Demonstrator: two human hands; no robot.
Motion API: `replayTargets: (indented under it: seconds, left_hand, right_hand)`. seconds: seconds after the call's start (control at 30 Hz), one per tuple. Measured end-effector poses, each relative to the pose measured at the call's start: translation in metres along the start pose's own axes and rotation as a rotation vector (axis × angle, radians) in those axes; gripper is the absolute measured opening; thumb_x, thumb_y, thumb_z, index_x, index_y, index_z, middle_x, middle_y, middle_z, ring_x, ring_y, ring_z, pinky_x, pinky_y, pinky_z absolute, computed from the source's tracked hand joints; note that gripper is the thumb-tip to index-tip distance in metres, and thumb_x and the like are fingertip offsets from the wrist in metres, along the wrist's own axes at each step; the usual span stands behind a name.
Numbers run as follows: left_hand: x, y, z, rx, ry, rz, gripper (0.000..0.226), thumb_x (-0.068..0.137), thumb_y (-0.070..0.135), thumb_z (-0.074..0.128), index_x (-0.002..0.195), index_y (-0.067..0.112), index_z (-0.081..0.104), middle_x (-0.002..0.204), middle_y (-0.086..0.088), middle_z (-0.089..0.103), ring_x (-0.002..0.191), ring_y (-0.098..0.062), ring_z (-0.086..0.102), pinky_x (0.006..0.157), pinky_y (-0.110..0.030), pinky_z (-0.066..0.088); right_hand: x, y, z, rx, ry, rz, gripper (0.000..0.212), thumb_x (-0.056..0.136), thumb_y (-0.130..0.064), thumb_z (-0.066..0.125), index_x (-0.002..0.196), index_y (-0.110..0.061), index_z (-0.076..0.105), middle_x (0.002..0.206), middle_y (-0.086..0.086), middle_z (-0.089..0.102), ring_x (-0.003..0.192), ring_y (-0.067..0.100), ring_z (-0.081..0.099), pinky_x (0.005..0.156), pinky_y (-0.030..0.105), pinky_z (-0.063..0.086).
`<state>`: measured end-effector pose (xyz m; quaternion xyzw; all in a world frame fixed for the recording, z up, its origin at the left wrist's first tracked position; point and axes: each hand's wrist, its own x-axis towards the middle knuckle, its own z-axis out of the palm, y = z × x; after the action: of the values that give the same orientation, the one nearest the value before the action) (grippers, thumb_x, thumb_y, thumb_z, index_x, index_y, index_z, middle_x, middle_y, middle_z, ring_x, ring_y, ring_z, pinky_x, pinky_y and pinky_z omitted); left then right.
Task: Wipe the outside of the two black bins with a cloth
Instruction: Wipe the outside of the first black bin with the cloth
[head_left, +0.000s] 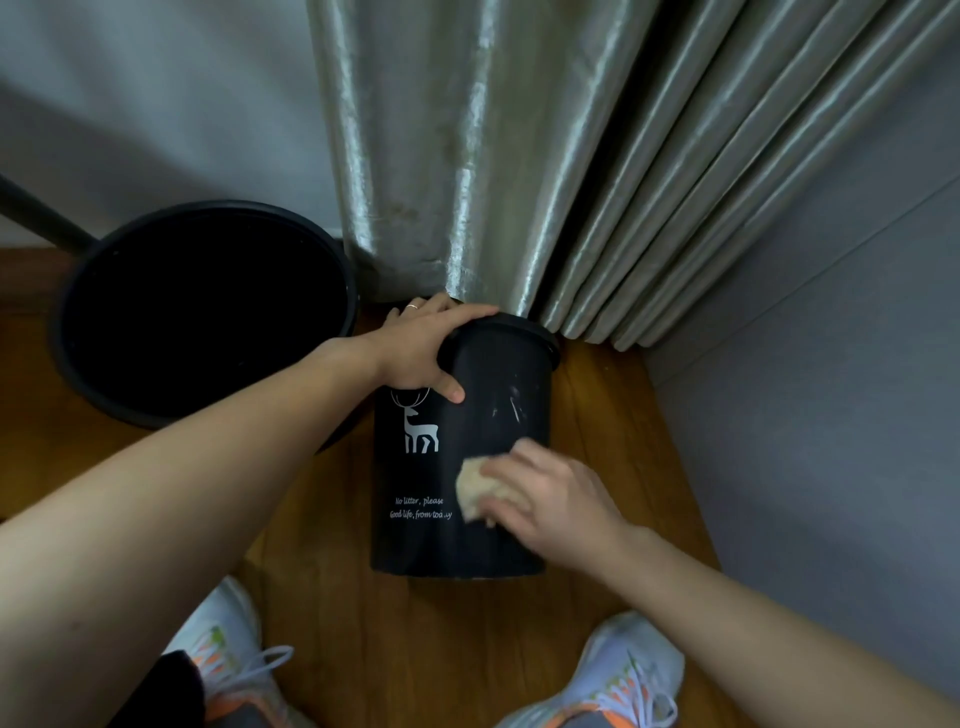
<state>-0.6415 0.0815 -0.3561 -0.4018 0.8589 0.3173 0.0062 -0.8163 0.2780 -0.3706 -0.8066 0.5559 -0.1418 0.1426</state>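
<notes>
A small black bin (415, 540) with a white deer print and white lettering is tipped away from me on the wooden floor, its rim toward the curtain. My left hand (423, 345) grips its rim, thumb on the side wall. My right hand (550, 493) presses a beige cloth (475, 488) against the bin's lower right side. Pale scuff marks (511, 405) show on the wall above the cloth. A larger black bin (202, 312) stands open at the left, touched by neither hand.
A silvery curtain (493, 156) hangs right behind the small bin. A grey wall (831, 389) closes the right side. A dark pole (36, 215) slants in at the far left. My two white shoes (628, 670) rest on the wooden floor (613, 415).
</notes>
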Motion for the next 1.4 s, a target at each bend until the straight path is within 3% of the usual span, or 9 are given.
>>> replayTargets:
  seconds: [0.1,0.17,0.4,0.47,0.67,0.87,1.07,1.27,1.4]
  left_hand:
    - [0.002,-0.002,0.003,0.012,0.017,0.004,0.112,0.062,0.04,0.088,0.148,0.048,0.016,0.134,0.001,0.037,0.131,-0.03,0.029,0.112,-0.057,0.021]
    - [0.003,-0.002,0.004,0.023,0.023,0.003,0.113,0.061,0.04,0.088,0.149,0.046,0.016,0.138,-0.001,0.036,0.132,-0.031,0.028,0.112,-0.057,0.021]
    - [0.004,-0.003,0.006,0.03,0.015,0.006,0.112,0.063,0.04,0.087,0.149,0.045,0.016,0.142,0.0,0.034,0.134,-0.031,0.026,0.113,-0.056,0.02]
    - [0.004,-0.004,0.006,0.027,0.013,0.006,0.112,0.063,0.039,0.087,0.149,0.045,0.016,0.142,0.001,0.034,0.134,-0.031,0.027,0.113,-0.056,0.02]
    - [0.002,-0.01,0.005,0.014,0.029,0.023,0.111,0.062,0.04,0.087,0.148,0.046,0.017,0.139,0.001,0.035,0.13,-0.03,0.029,0.112,-0.053,0.022]
    - [0.004,-0.009,0.005,0.013,0.016,0.018,0.112,0.062,0.041,0.087,0.148,0.046,0.016,0.14,0.0,0.035,0.132,-0.031,0.028,0.113,-0.053,0.021]
    - [0.002,-0.015,0.005,-0.006,0.029,0.028,0.111,0.062,0.039,0.087,0.149,0.044,0.018,0.137,0.0,0.035,0.128,-0.03,0.031,0.113,-0.052,0.022]
    - [0.002,-0.01,0.005,-0.004,0.024,0.019,0.111,0.063,0.038,0.087,0.149,0.044,0.018,0.138,0.0,0.035,0.131,-0.03,0.028,0.113,-0.052,0.021]
    - [-0.001,-0.013,0.003,-0.01,0.026,0.023,0.11,0.063,0.036,0.087,0.149,0.043,0.018,0.137,-0.001,0.036,0.129,-0.03,0.03,0.113,-0.051,0.022]
  right_hand:
    - [-0.023,-0.001,0.005,-0.025,-0.15,-0.218,0.026,0.091,-0.043,0.058,0.107,-0.023,0.06,0.09,-0.003,0.053,0.072,0.013,0.054,0.052,0.029,0.049]
    - [-0.021,0.003,0.004,-0.03,-0.144,-0.235,0.025,0.092,-0.042,0.058,0.106,-0.022,0.061,0.089,-0.003,0.054,0.072,0.014,0.054,0.052,0.03,0.049]
    - [0.045,0.017,-0.013,0.028,0.111,0.254,0.031,0.092,-0.041,0.062,0.119,-0.028,0.065,0.1,-0.001,0.058,0.086,0.022,0.059,0.068,0.031,0.047]
    - [0.047,0.013,-0.012,0.039,0.122,0.274,0.032,0.092,-0.042,0.061,0.121,-0.029,0.064,0.102,-0.001,0.058,0.088,0.022,0.059,0.071,0.033,0.048]
    - [0.021,0.007,-0.006,0.014,-0.034,0.041,0.034,0.089,-0.047,0.056,0.112,-0.024,0.068,0.093,-0.003,0.058,0.076,0.02,0.061,0.061,0.033,0.054]
    - [0.048,0.017,-0.01,0.009,0.14,0.329,0.033,0.092,-0.043,0.06,0.121,-0.028,0.064,0.103,-0.002,0.058,0.088,0.019,0.058,0.069,0.03,0.043]
    - [0.019,0.012,-0.01,0.074,-0.056,0.121,0.039,0.09,-0.053,0.052,0.114,-0.026,0.066,0.098,-0.007,0.057,0.081,0.016,0.059,0.066,0.032,0.049]
    - [0.036,0.012,-0.009,0.047,0.088,0.274,0.032,0.092,-0.045,0.059,0.119,-0.028,0.064,0.102,-0.004,0.056,0.087,0.019,0.058,0.071,0.034,0.049]
    - [0.003,-0.006,0.007,0.088,0.008,0.088,0.028,0.089,-0.044,0.058,0.109,-0.025,0.065,0.092,-0.003,0.055,0.072,0.019,0.059,0.057,0.032,0.051]
